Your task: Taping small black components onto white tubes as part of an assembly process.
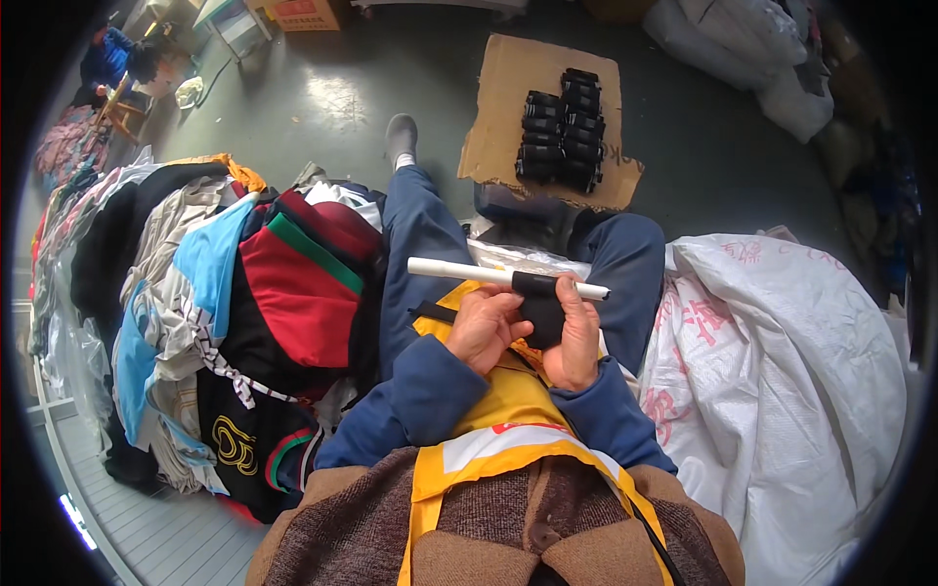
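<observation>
A slim white tube [459,270] lies crosswise above my lap, tilted slightly down to the right. Black fabric [543,317] loops around its right part and hangs below it. My right hand [575,342] grips the fabric and the tube at the right, thumb up along the tube. At the fabric's left edge, my left hand [486,327] pinches with bent fingers; some fingertips are hidden behind the cloth. The tube's left end sticks out free past my left hand. A dark strip [435,312] lies by my left hand over the yellow apron [508,396].
Beyond my knees, a cardboard sheet [489,127] on the floor bears rows of rolled black fabric pieces [562,132]. A heap of mixed clothes [303,293] rises on my left. A large white woven sack [782,371] fills my right side. Another person [106,63] sits far left.
</observation>
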Tool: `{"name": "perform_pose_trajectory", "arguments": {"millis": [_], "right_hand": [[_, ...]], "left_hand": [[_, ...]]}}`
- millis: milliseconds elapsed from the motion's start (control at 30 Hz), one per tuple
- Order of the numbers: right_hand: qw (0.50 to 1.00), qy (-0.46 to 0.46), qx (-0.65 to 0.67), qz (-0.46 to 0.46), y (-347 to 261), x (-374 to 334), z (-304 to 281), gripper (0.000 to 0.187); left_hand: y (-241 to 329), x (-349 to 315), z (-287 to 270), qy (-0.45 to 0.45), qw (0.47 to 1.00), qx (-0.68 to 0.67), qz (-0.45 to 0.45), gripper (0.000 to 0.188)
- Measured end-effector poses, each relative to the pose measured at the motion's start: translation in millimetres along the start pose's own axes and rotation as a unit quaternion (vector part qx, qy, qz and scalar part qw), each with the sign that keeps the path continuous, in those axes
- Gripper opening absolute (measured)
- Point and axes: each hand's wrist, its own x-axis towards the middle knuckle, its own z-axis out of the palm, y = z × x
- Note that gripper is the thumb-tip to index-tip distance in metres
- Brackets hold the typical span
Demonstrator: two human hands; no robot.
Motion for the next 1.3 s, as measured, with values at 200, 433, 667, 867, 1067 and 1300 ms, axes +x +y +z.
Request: {"name": "perform_pose_trajectory", "arguments": {"millis": [200, 433, 667, 867, 1067, 1300], "right_hand": [[0.999, -0.027, -0.013, -0.016, 1, 4, -6, 0.018], [0.998, -0.061, -0.02, -0.02, -2, 2, 3, 0.019], [0.996, -0.082, -0.025, -0.01, -4, 1, 1, 0.021], [0.998, -0.058, -0.002, -0.009, -2, 3, -2, 0.021], [0.997, -0.075, -0.022, -0.013, -4, 3, -4, 0.021], [0.994, -0.101, -0.025, -0.014, -5, 3, -6, 0.021]], "left_hand": [[5, 1, -5, -0.016, 1.0, -0.002, -0.001, 0.021], [14, -2, -6, -0.03, 0.998, -0.047, -0.018, 0.021], [13, -1, -9, -0.048, 0.997, -0.061, -0.018, 0.024], [10, -3, -1, -0.024, 1.0, -0.01, 0.006, 0.021], [6, -2, -8, -0.025, 0.998, -0.051, -0.002, 0.02], [14, -5, 1, -0.065, 0.997, -0.03, 0.001, 0.025]]}}
